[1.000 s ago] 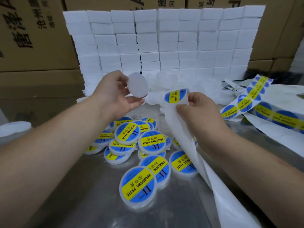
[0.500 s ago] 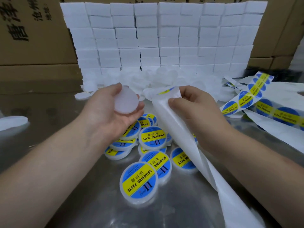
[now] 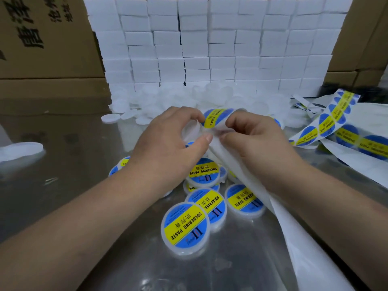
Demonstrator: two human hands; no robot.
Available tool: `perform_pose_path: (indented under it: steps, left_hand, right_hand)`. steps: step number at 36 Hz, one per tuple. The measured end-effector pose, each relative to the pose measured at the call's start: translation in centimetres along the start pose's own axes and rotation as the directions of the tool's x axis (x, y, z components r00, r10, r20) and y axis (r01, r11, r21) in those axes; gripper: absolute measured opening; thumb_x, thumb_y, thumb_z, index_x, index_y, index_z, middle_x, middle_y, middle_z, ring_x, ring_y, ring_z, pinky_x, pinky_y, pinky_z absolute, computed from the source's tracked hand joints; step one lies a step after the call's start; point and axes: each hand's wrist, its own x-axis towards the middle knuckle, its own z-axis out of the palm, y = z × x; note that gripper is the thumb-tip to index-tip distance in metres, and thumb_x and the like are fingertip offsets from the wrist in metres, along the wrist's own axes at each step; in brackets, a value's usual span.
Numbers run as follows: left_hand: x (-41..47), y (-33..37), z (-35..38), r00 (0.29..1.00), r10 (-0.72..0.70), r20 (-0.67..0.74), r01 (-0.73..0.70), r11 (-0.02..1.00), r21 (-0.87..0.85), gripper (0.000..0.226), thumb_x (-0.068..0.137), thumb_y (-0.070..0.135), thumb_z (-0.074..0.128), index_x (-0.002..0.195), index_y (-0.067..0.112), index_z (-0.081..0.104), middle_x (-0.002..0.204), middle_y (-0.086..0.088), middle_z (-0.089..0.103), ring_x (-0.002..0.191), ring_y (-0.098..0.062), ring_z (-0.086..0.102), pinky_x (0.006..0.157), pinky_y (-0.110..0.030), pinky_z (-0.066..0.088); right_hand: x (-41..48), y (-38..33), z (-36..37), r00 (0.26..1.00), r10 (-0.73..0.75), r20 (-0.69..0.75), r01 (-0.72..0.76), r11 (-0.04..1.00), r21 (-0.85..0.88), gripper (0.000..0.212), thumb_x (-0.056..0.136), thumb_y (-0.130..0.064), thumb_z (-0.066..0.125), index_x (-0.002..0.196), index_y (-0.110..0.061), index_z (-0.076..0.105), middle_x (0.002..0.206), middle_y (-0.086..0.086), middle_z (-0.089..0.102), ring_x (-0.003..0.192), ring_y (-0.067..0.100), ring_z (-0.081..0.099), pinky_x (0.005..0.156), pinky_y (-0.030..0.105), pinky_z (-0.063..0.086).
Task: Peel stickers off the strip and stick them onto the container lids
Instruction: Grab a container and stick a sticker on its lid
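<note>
Rearmost, cardboard cartons (image 3: pixel 48 49) stand behind a wall of stacked white boxes (image 3: pixel 220 49). Both rest on a reflective metal table (image 3: pixel 63 164). The backing strip (image 3: pixel 294 227) lies with its long axis running from the lower right edge up to the table centre, where it folds over between the hands. More printed strips (image 3: pixel 327 124) lie at the far right. A heap of unlabelled lids (image 3: pixel 210 95) sits against the box wall. Labelled containers (image 3: pixel 184 227) cluster face up beneath the hands.

The left hand (image 3: pixel 168 148) is curled round a blank lid (image 3: pixel 190 131), its index tip touching the sticker's left edge. The right hand (image 3: pixel 258 143) pinches the strip at the fold between index finger and thumb. The sticker (image 3: pixel 216 117) sits on the fold crest, facing the camera, its yellow band rising from lower left to upper right.
</note>
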Motion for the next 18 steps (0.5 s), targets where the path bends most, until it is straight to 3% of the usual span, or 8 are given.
perform_pose_path:
  steps: [6,12,15,18]
  left_hand:
    - [-0.13,0.10,0.01,0.997,0.076,-0.017,-0.073,0.989,0.125,0.019,0.078,0.038,0.063,0.095,0.031,0.062,0.097,0.012,0.053,0.101,-0.015,0.049,0.076,-0.018,0.028]
    - [-0.05,0.22,-0.27,0.995,0.091,-0.033,-0.082,0.974,0.212,0.035,0.069,0.054,0.051,0.092,0.032,0.064,0.090,0.013,0.053,0.100,-0.013,0.046,0.071,-0.016,0.023]
    - [0.11,0.21,-0.34,0.999,0.004,-0.038,0.002,0.991,0.134,0.016,0.070,0.055,0.049,0.076,0.041,0.055,0.087,0.017,0.056,0.096,-0.007,0.045,0.071,-0.019,0.026]
    - [0.60,-0.26,-0.85,0.973,-0.201,-0.113,0.184,0.973,-0.141,0.014,0.078,0.048,0.056,0.070,0.038,0.061,0.076,0.021,0.062,0.076,0.001,0.053,0.065,-0.021,0.040]
  right_hand:
    - [-0.12,-0.18,0.27,0.996,0.059,0.066,-0.062,0.997,0.049,0.045,0.082,-0.004,0.058,0.048,-0.033,0.063,0.044,-0.018,0.051,0.043,-0.005,0.045,0.045,0.007,0.034]
    - [-0.53,-0.61,0.07,0.986,0.047,0.159,-0.062,0.994,0.088,0.046,0.082,0.000,0.056,0.047,-0.030,0.062,0.043,-0.018,0.050,0.041,-0.006,0.045,0.043,0.005,0.033]
    - [-0.37,-0.62,-0.05,0.982,0.018,0.189,-0.019,1.000,0.001,0.031,0.080,-0.007,0.059,0.059,-0.028,0.063,0.055,-0.018,0.056,0.054,-0.005,0.049,0.056,0.011,0.038]
    - [-0.13,-0.40,-0.24,0.986,0.042,0.164,-0.031,0.997,-0.069,0.029,0.082,-0.002,0.057,0.072,-0.029,0.063,0.070,-0.015,0.064,0.068,0.002,0.057,0.068,0.022,0.043]
